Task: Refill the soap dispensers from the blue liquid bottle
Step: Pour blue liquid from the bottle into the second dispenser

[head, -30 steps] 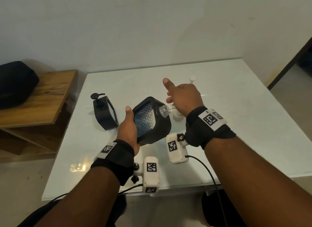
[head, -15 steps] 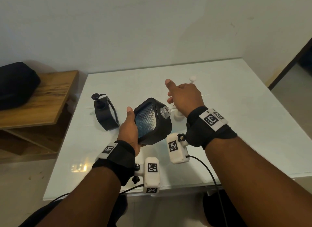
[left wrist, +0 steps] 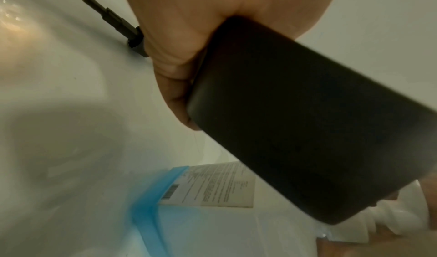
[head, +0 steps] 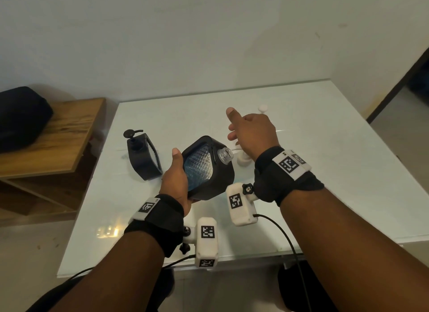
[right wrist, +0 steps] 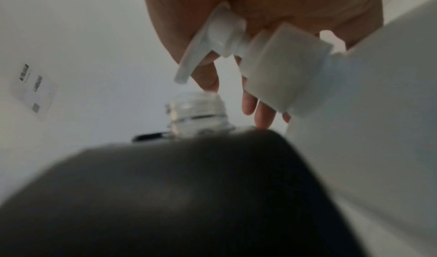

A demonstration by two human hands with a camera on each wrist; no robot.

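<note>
Black dispenser (head: 209,170), seemingly blue quilted window.
</note>
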